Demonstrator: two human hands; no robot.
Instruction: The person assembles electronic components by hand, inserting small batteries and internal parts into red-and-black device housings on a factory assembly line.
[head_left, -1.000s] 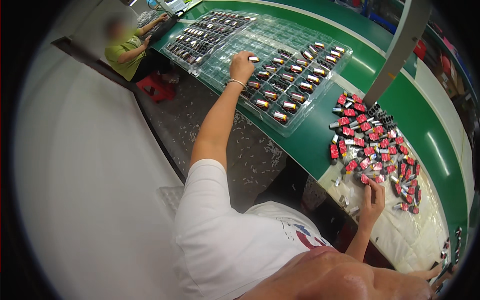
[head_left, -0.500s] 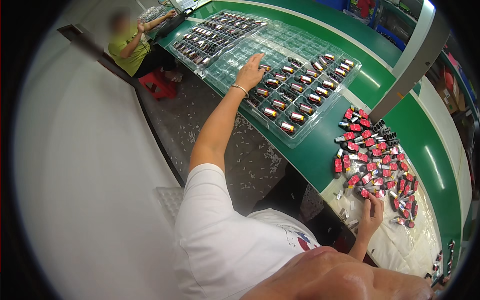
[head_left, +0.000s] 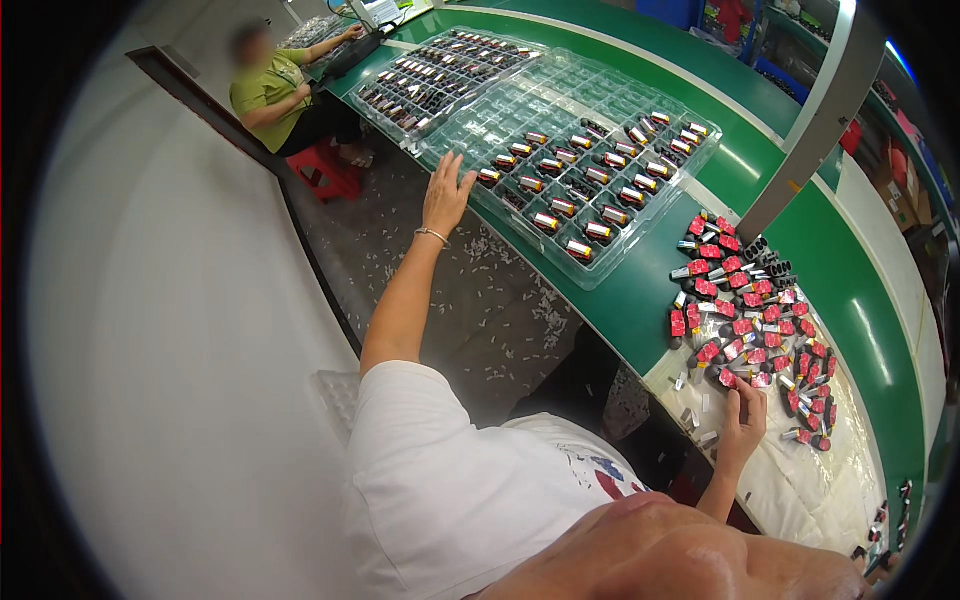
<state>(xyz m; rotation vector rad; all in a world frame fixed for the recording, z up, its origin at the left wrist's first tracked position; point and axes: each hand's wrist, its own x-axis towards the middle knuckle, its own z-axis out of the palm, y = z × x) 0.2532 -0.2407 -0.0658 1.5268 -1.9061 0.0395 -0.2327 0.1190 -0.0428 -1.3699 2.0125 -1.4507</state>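
Note:
My left hand [head_left: 447,197] is raised beside the near edge of a clear plastic compartment tray [head_left: 607,282]. Its fingers are spread and hold nothing. Small black pieces with silver and yellow tops, such as this piece [head_left: 577,249], fill many of the tray's right-hand cells. At the right, my right hand [head_left: 745,420] has its fingertips closed on a small black piece with a red face [head_left: 727,378]. That piece lies at the near side of a loose heap of similar red-faced pieces [head_left: 772,316].
Another filled tray [head_left: 440,80] stands farther left on the green table [head_left: 640,335]. A grey post [head_left: 800,130] rises behind the heap. A person in a yellow-green shirt [head_left: 275,95] sits on a red stool [head_left: 325,172] at the far left. White scraps [head_left: 500,320] litter the floor.
My left hand has drawn back from over the tray toward the left and near side, uncovering filled cells there. The right hand stays almost in place. The seated person's near arm has lowered.

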